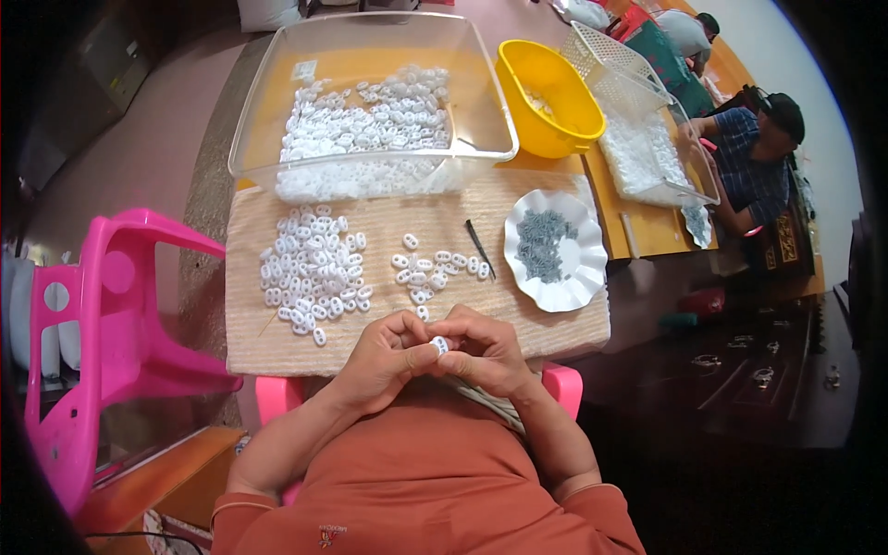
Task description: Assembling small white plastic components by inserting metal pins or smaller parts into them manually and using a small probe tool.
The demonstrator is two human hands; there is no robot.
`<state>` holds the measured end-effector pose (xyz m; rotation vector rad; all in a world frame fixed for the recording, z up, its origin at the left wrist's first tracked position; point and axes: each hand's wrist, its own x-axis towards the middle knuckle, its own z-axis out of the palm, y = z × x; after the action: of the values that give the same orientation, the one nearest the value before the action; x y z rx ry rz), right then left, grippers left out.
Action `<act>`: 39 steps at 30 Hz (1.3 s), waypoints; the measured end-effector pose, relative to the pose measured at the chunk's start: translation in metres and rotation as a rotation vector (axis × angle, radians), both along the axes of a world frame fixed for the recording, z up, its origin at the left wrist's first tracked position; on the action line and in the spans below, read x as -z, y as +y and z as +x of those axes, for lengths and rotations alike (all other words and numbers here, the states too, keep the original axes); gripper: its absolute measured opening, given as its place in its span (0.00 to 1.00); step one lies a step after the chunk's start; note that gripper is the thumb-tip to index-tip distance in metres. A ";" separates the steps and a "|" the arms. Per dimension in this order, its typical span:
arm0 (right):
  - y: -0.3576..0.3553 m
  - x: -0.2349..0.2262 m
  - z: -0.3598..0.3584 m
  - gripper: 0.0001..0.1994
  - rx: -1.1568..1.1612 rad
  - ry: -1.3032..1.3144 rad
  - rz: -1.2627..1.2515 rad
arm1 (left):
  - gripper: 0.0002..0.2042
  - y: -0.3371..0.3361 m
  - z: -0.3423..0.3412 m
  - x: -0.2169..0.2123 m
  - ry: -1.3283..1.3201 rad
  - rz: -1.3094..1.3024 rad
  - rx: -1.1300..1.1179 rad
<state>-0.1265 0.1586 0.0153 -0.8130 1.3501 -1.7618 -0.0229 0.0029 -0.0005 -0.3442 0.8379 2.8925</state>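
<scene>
Clear plastic bin (pixel 277 102) of small white pieces, far side of surface. Yellow bowl (pixel 546 92) just right of it, white lattice basket (pixel 615 65) beyond. Scalloped white plate (pixel 578 282) carrying grey metal bits. Black tweezers (pixel 479 248) beside plate. Pink plastic chair (pixel 102 351), left.

Ahead of the hands, the woven mat (pixel 277 347) is bare along its near edge. Farther in, a big heap of white rings (pixel 313 266) blocks the left, a smaller scatter (pixel 435 271) sits mid-mat, and a dark thin tool (pixel 480 248), probably tweezers, lies beside the white scalloped plate (pixel 583 287). The clear tub (pixel 277 102) walls off the back.
</scene>
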 end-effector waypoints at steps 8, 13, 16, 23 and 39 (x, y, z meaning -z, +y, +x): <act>-0.001 0.009 -0.006 0.14 -0.018 0.049 -0.036 | 0.07 0.000 -0.003 -0.002 -0.073 -0.008 -0.008; 0.000 0.018 -0.011 0.13 0.020 0.143 0.008 | 0.05 -0.001 -0.010 -0.002 -0.105 0.026 0.001; 0.000 0.016 -0.015 0.13 0.038 0.253 -0.008 | 0.04 -0.004 -0.011 -0.002 -0.117 -0.001 0.014; 0.001 0.004 -0.025 0.14 0.082 0.310 -0.052 | 0.06 -0.008 -0.017 -0.002 -0.054 -0.136 0.055; 0.012 0.003 -0.032 0.10 0.147 0.228 -0.072 | 0.06 -0.001 -0.038 -0.008 -0.042 -0.150 0.052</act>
<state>-0.1583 0.1707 0.0125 -1.0015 1.5353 -1.8847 -0.0610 0.0017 0.0073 -0.3893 1.0430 2.7722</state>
